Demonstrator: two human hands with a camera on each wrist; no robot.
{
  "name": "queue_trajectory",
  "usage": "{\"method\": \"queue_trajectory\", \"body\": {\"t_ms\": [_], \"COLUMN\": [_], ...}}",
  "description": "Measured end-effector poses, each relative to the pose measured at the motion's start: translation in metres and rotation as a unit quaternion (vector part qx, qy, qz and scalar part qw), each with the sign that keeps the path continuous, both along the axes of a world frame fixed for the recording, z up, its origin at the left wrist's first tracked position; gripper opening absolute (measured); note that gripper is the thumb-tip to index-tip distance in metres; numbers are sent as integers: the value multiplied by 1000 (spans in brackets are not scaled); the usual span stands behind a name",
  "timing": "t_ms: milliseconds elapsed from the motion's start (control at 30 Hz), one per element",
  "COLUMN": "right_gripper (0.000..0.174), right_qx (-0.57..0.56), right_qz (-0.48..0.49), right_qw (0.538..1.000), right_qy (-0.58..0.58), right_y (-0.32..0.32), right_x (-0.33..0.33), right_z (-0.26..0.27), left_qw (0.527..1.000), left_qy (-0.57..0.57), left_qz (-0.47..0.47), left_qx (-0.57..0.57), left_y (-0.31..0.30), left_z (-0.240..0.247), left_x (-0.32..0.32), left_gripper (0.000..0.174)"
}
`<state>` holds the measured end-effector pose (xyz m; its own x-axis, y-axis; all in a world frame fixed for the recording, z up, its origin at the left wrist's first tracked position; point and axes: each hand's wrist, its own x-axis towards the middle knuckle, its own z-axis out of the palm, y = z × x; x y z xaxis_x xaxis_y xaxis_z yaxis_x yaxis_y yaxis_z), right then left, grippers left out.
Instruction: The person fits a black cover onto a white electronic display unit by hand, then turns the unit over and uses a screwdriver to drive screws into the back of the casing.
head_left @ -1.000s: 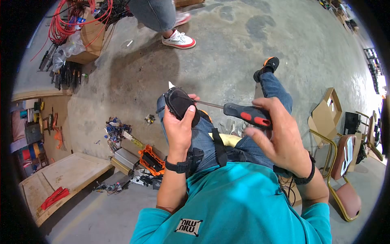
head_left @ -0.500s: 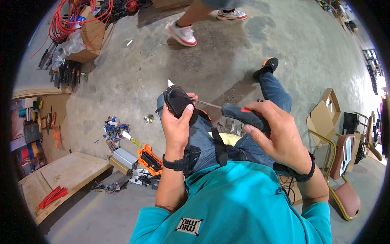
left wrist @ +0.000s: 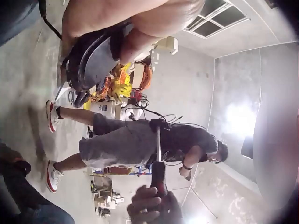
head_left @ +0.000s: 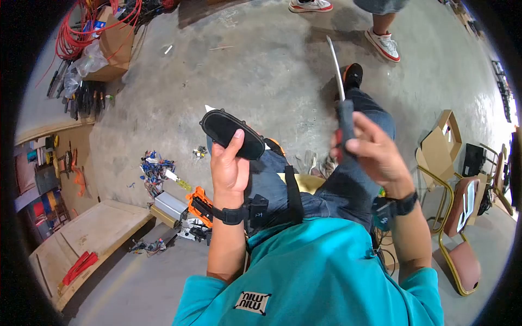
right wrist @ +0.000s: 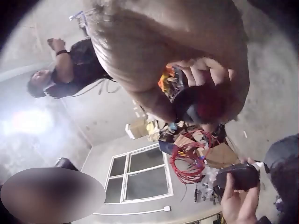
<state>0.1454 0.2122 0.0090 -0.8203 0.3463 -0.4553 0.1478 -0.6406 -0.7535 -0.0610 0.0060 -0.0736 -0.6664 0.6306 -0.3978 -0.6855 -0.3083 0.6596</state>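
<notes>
My left hand (head_left: pixel 228 168) grips a flat, black oval part (head_left: pixel 231 132) with small lugs around its rim, the thumb lying across its face. A white pointed piece (head_left: pixel 208 108) sticks out at its upper left end. My right hand (head_left: pixel 378 155) holds a screwdriver by its black and red handle (head_left: pixel 346 127), and the metal shaft (head_left: pixel 336 68) points up and away from the oval part. In the left wrist view the screwdriver handle (left wrist: pixel 159 176) is in the fingers, apart from the black part (left wrist: pixel 96 58). The right wrist view shows the oval part (right wrist: pixel 239 177) in the left hand.
Another person's legs and white-red shoes (head_left: pixel 383 44) stand ahead. On the left lie an orange tool part (head_left: pixel 200 206), a wire pile (head_left: pixel 155 173) and a wooden board (head_left: pixel 92 225). A chair (head_left: pixel 461 233) and cardboard box (head_left: pixel 440 144) are at the right; red cable coils (head_left: pixel 73 32) upper left.
The screwdriver has come away from the black part and swung upright to the right. The oval part has turned flatter to the view. The other person has walked to the right.
</notes>
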Motion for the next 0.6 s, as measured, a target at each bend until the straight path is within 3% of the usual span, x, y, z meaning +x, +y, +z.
{"method": "queue_trajectory", "body": {"t_ms": [100, 167, 233, 367, 467, 500, 533, 567, 600], "right_gripper": [28, 15, 21, 18, 15, 13, 11, 17, 23], "right_qx": [-156, -119, -79, -10, 110, 61, 71, 119, 82], "right_qz": [-21, -42, -18, -75, -145, -192, -221, -220, -240], "right_qw": [987, 991, 990, 979, 933, 927, 894, 868, 859], "right_qy": [-14, -48, -118, -187, -309, -315, -384, -429, -445], "right_y": [-10, -23, -28, -14, 15, 23, 33, 37, 41], "right_x": [-28, -42, -60, -69, -53, -38, -29, -7, -3], "right_z": [-32, -75, -85, -142, -243, -293, -321, -386, -396], "left_qw": [1000, 999, 998, 988, 978, 975, 972, 970, 970], "left_qy": [-19, -21, -26, -148, -199, -209, -218, -224, -226], "left_qz": [-4, 6, 11, 17, -5, -26, -48, -48, -60], "left_qx": [-4, -31, -55, -47, -63, -69, -75, -82, -73], "left_y": [15, 29, 40, 45, 52, 52, 54, 56, 60], "left_z": [6, 4, -7, -45, -48, -52, -56, -60, -63], "left_x": [0, 5, 8, 5, 3, 1, -1, -2, -5], "left_gripper": [22, 20, 19, 23, 26, 29, 32, 32, 34]}}
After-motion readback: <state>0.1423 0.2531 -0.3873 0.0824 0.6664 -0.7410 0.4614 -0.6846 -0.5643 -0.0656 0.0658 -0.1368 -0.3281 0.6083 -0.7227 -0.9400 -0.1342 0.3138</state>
